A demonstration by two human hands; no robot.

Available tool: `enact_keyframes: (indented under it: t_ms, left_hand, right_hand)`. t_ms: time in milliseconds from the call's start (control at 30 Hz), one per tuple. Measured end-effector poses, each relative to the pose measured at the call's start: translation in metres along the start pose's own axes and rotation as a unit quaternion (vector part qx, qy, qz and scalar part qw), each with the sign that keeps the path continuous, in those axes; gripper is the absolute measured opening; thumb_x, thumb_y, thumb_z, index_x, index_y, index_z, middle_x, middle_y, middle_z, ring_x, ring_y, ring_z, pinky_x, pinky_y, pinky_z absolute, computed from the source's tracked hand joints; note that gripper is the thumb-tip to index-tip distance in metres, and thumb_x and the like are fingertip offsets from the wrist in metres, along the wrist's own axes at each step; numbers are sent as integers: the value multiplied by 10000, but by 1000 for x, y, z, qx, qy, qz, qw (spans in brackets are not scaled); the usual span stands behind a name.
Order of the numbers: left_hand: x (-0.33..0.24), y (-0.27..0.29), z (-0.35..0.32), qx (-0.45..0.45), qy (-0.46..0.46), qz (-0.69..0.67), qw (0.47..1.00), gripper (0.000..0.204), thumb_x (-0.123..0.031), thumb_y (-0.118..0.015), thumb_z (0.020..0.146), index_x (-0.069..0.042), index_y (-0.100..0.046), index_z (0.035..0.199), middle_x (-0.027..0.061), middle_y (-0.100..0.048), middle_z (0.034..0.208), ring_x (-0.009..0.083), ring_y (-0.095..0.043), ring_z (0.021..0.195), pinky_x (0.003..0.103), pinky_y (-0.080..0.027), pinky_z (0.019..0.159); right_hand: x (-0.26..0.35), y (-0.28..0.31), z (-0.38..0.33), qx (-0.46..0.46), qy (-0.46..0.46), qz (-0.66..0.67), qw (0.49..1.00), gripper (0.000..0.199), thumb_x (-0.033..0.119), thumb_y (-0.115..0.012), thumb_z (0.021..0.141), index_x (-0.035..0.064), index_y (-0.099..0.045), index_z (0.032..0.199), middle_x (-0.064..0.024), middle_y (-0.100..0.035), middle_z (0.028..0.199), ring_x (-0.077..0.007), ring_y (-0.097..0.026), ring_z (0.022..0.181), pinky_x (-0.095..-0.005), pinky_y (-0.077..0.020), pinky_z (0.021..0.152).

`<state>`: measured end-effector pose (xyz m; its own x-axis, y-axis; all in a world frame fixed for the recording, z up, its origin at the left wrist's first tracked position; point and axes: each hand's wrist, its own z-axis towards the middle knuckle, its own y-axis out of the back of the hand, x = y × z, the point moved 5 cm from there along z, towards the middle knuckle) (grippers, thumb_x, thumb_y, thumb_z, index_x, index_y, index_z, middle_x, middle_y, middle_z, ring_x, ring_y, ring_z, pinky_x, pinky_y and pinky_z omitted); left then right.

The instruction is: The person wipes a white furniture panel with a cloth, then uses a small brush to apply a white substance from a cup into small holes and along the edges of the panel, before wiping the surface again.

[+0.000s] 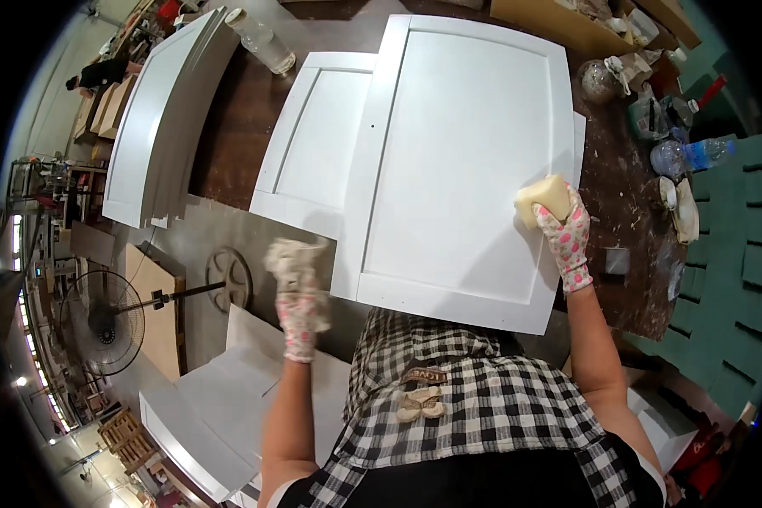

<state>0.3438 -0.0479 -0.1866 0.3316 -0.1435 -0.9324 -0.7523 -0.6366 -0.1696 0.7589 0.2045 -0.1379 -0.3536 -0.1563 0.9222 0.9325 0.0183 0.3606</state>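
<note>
Over the brown worktop (229, 152), the large white panel (466, 152) lies beneath and left of the fingers of the right hand (571, 241), the nearer hand; the panel's long axis runs away from the person. Beyond those fingers, a cardboard box (559, 25) holds jumbled odds and ends; well ahead of the left hand (296, 326) is a clear bottle (267, 46), contents unclear. The left fingers clutch a blurred, pale cloth (295, 261); the right ones grasp a cream sponge (540, 199).

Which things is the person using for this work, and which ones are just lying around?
Seem in use:
large white panel
pale yellow block, in right hand
whitish cloth, in left hand

Seem just around:
fan
clear bottle
blue-labelled bottle
</note>
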Motion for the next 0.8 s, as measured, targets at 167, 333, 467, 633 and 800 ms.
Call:
enact_keyframes:
  t_ms: [167, 333, 467, 633, 800]
  left_hand:
    - [-1, -74, -13, -63, 149, -71, 984, 451, -9, -607, 876, -41, -460, 1301, 45, -585, 1075, 120, -592, 866, 237, -515, 723]
    - [-43, -61, 18, -53, -14, -26, 998, 571, -11, -598, 876, -109, -375, 1392, -2, -574, 999, 65, -508, 731, 210, -452, 619]
    - [-80, -48, 71, -75, -34, 15, 996, 438, -19, -616, 868, -112, -527, 1287, -46, -598, 922, 43, -462, 572, 180, -381, 479]
    - [-99, 35, 184, -163, -99, 49, 980, 340, -29, -638, 869, -54, -581, 1203, 53, -657, 965, 119, -620, 736, 242, -511, 580]
    - [-128, 37, 244, -128, -187, 92, 969, 296, -3, -600, 890, -31, -589, 1184, 66, -661, 1020, 130, -630, 808, 250, -531, 659]
  right_hand:
    - [-5, 8, 3, -26, 8, 7, 1000, 493, 156, -743, 775, -26, -549, 1191, -116, -656, 1039, -183, -654, 921, -295, -536, 797]
    - [-2, 3, 0, -77, 38, 50, 995, 508, 164, -739, 789, -28, -524, 1207, -131, -640, 1050, -199, -642, 955, -311, -539, 825]
    - [25, -25, -1, -14, 27, 93, 995, 507, 170, -736, 799, -22, -515, 1213, -145, -638, 1034, -221, -646, 941, -310, -556, 791]
    - [39, -94, -13, 75, -62, 168, 981, 560, 192, -751, 795, -19, -492, 1245, -112, -626, 1011, -196, -652, 864, -284, -570, 757]
    - [49, -103, 8, 79, -120, 203, 969, 575, 138, -725, 817, -11, -457, 1304, -93, -616, 1044, -159, -623, 910, -266, -552, 756]
